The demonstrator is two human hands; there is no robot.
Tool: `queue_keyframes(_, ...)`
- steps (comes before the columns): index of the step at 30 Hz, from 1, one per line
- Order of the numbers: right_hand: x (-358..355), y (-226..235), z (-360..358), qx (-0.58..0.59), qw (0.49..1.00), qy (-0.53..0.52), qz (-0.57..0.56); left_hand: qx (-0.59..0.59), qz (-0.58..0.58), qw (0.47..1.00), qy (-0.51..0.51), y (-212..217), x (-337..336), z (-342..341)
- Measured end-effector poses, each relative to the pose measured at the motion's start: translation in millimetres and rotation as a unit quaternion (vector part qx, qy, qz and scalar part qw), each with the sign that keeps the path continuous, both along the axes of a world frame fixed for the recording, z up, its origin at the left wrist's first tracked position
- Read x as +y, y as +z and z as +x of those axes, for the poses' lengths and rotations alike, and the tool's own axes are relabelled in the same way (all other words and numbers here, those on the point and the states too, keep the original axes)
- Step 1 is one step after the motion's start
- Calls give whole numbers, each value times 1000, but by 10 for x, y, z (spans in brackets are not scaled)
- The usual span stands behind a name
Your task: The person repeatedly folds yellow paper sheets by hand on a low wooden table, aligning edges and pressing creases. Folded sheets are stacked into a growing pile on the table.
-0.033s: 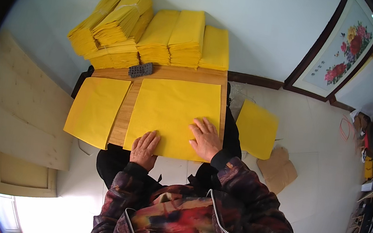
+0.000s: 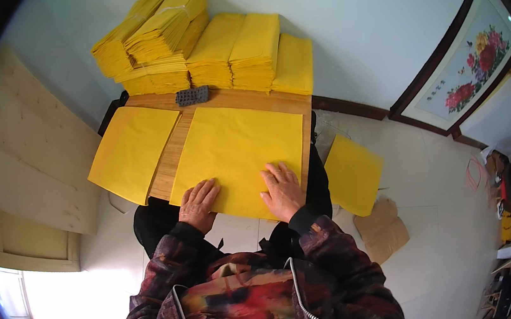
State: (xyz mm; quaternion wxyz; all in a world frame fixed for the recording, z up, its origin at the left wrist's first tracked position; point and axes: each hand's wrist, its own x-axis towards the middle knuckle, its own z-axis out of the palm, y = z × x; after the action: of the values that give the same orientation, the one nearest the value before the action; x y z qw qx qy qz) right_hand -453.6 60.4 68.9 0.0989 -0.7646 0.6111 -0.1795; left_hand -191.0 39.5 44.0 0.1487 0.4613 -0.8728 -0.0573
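Observation:
A large yellow sheet (image 2: 240, 151) lies flat across the front of the wooden table. On its lower left edge rests my left hand (image 2: 199, 205), fingers stretched forward over the sheet. Near its lower right side my right hand (image 2: 282, 191) lies palm down, fingers a little spread. Neither hand grips anything. To the left, a narrower yellow sheet or stack of sheets (image 2: 132, 147) reaches past the table's front edge; I cannot tell how many layers it has. Behind the large sheet sits a dark grey, ridged block (image 2: 192, 96).
Thick piles of folded yellow sheets (image 2: 254, 48) line the table's (image 2: 275, 101) back, some tied in bundles (image 2: 167, 24). Right of the table is another yellow sheet (image 2: 353, 175), with brown cardboard (image 2: 382, 229) on the floor beside it. A pale wooden panel (image 2: 35, 139) stands at left.

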Motion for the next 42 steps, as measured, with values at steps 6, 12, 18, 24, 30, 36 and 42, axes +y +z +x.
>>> queue_keyframes(6,386,37,274,-12,992,112,-53,-1,-10,1000,0,108,-6,-32)
queue_keyframes(12,347,-47,286,22,986,95,-135,23,37,998,-34,197,-41,107)
queue_keyframes(18,346,-29,333,31,983,101,-153,98,79,991,-45,263,-134,229)
queue_keyframes(24,312,121,345,17,992,111,-61,147,74,984,-75,346,-195,263)
queue_keyframes(30,155,255,380,1,995,75,61,105,135,982,-76,410,-335,290)
queue_keyframes(36,41,258,353,-71,988,57,121,19,89,994,-54,463,-361,163)
queue_keyframes(42,15,219,343,-90,986,24,139,-23,-12,995,-99,445,-145,-152)
